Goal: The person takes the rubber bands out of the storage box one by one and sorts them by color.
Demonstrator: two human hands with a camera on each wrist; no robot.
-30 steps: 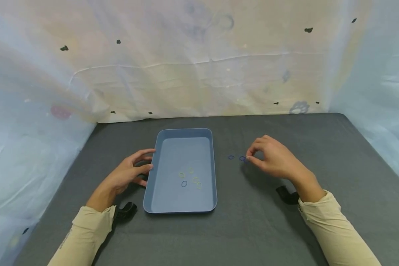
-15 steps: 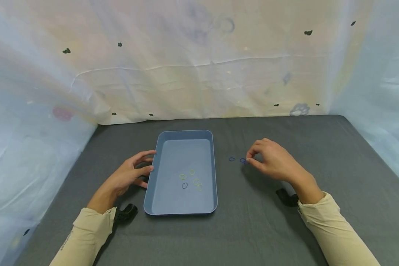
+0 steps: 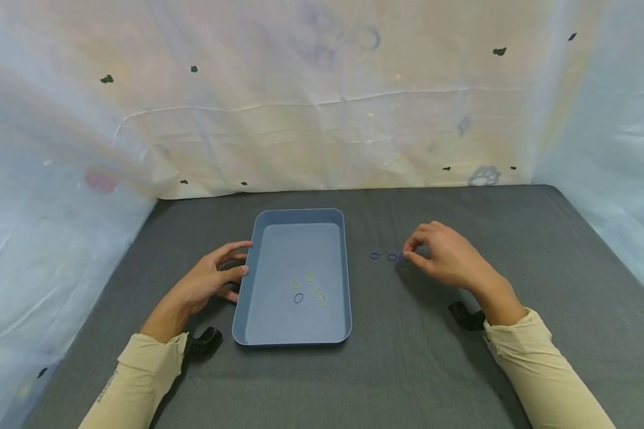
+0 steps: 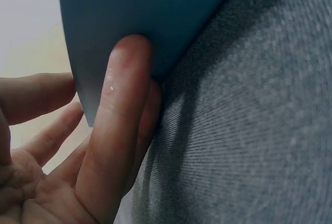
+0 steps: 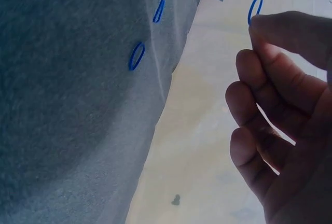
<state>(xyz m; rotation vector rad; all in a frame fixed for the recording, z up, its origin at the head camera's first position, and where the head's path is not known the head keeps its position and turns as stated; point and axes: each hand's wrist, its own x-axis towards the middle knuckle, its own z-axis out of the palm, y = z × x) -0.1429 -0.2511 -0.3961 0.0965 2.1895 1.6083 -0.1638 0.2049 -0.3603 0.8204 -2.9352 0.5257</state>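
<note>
My right hand (image 3: 445,256) pinches a small blue rubber band (image 5: 254,9) between thumb and forefinger, just above the table; the other fingers are bent. Below it in the right wrist view, three more blue rubber bands (image 5: 136,56) lie in a row on the cloth. The head view shows this row (image 3: 374,255) right of a blue-grey tray (image 3: 292,336). My left hand (image 3: 204,280) touches the tray's left side with fingers spread; in the left wrist view its thumb (image 4: 127,73) lies against the outer wall. Inside the tray are several yellow-green bands (image 3: 295,284) and one dark blue band (image 3: 299,298).
Dark grey cloth (image 3: 408,375) covers the table. A pale printed curtain (image 3: 322,119) hangs behind the far edge, with bluish sheets at both sides. Black straps (image 3: 206,341) stick out at both wrists.
My right hand has shifted slightly right, away from the row, and another blue band shows by its fingertips. The left hand and tray stay put.
</note>
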